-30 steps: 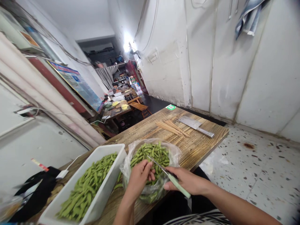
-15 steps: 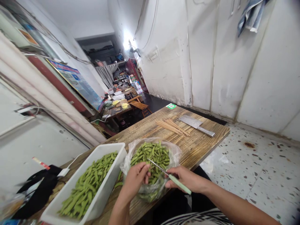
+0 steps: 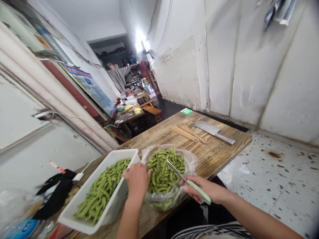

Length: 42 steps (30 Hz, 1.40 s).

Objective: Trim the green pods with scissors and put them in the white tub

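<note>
My right hand [image 3: 203, 190] is closed round the pale green handles of a pair of scissors [image 3: 178, 171]. The blades look together and point over the green soybean pods [image 3: 165, 166] in a clear plastic bag [image 3: 190, 162]. At the right rim of a white plastic tub [image 3: 109, 207] is my left hand [image 3: 138, 179], back of the hand up. Its thumb stands away from the fingers, which curl over the rim and are partly hidden; no pod shows in them. More pods [image 3: 99, 196] lie inside the tub.
On the wooden table [image 3: 154, 136], thin wooden skewers [image 3: 189, 132] lie beyond the bag, beside a cleaver [image 3: 214, 132]. A green-framed code card [image 3: 186, 111] lies at the far corner. Left of the tub are a black bag [image 3: 56, 196] and a white plug [image 3: 78, 177].
My left hand has moved left from the scissor tips above the bag to the tub's rim, and its thumb has parted from the fingers. My right hand still holds the scissors. The view has shifted slightly.
</note>
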Each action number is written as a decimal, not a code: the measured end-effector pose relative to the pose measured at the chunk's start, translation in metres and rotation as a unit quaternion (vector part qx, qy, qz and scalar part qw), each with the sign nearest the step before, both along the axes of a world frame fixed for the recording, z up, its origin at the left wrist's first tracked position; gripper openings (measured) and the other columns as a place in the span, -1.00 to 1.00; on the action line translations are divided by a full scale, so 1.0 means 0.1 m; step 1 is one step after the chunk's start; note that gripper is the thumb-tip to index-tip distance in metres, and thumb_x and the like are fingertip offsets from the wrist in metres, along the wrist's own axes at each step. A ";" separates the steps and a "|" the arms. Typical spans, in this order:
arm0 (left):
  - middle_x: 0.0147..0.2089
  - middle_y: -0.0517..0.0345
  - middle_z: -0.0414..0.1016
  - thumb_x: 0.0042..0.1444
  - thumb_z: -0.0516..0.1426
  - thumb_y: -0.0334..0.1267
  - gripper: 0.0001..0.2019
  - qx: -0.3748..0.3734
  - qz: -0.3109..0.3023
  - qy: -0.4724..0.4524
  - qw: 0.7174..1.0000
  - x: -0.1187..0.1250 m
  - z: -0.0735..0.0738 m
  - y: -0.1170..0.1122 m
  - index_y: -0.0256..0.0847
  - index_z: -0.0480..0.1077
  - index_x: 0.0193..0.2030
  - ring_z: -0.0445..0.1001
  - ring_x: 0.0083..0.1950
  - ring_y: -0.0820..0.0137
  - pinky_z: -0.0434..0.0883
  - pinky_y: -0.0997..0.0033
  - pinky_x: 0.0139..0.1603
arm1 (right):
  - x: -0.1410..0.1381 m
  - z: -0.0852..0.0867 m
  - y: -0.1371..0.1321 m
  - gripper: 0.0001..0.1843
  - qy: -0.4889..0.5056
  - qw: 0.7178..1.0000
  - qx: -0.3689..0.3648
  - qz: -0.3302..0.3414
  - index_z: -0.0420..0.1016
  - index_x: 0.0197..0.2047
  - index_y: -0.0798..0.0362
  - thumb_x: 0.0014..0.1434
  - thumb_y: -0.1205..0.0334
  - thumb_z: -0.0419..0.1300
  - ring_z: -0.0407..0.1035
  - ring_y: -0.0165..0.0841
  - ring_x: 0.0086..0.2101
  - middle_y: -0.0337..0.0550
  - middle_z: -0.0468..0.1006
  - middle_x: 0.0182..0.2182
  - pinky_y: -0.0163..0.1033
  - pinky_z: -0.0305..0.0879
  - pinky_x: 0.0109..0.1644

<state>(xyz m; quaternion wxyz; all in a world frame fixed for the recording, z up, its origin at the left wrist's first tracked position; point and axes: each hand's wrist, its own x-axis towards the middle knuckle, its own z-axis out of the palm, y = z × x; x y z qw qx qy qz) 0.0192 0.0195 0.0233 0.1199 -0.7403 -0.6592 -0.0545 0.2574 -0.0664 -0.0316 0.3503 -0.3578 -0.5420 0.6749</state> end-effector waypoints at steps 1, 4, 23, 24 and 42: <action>-0.11 -0.15 0.55 0.15 0.06 -0.20 -0.75 -0.015 0.003 0.008 1.000 0.05 -0.04 0.03 -0.20 0.55 -0.22 0.37 0.05 0.01 0.05 -0.10 0.10 | 0.00 -0.01 -0.01 -0.43 -0.003 1.000 -0.001 -0.001 0.31 -0.13 0.11 0.10 -0.25 0.19 0.08 -0.57 -0.68 -0.47 0.20 -0.65 -0.46 0.03 -0.66; -0.16 -0.13 0.57 0.14 0.05 -0.25 -0.76 -0.061 0.012 -0.003 0.998 0.07 -0.08 0.13 -0.19 0.55 -0.30 0.40 -0.02 0.03 0.11 -0.04 0.01 | -0.01 -0.03 -0.02 -0.42 -0.004 1.000 -0.013 -0.009 0.31 -0.15 0.11 0.08 -0.27 0.19 0.09 -0.57 -0.68 -0.46 0.22 -0.63 -0.47 0.05 -0.66; -0.18 -0.01 0.63 -0.02 0.18 -0.03 -0.67 -0.192 -0.133 -0.448 0.863 0.12 -0.04 0.05 -0.21 0.58 -0.23 0.52 -0.11 0.15 0.35 0.21 -0.01 | -0.02 0.06 -0.01 -0.40 -0.072 0.996 0.059 -0.005 0.33 -0.13 0.11 0.10 -0.30 0.15 0.16 -0.52 -0.62 -0.39 0.24 -0.58 -0.45 0.11 -0.61; -0.19 0.00 0.63 -0.02 0.19 -0.02 -0.66 -0.211 -0.136 -0.460 0.852 0.14 -0.04 0.02 -0.22 0.58 -0.23 0.52 -0.13 0.16 0.36 0.22 -0.02 | -0.02 0.08 -0.01 -0.41 -0.081 0.994 0.068 -0.003 0.34 -0.14 0.12 0.11 -0.29 0.14 0.17 -0.52 -0.61 -0.38 0.24 -0.59 -0.44 0.11 -0.60; -0.35 0.10 0.54 -0.13 0.28 -0.02 -0.66 -0.208 -0.101 -0.559 0.796 0.24 -0.10 -0.07 -0.26 0.54 -0.31 0.43 -0.29 0.34 0.33 0.38 -0.23 | -0.05 -0.02 0.06 -0.50 -0.047 0.999 0.009 -0.022 0.33 -0.32 0.07 0.04 -0.23 0.24 0.10 -0.53 -0.70 -0.44 0.20 -0.69 -0.45 0.01 -0.67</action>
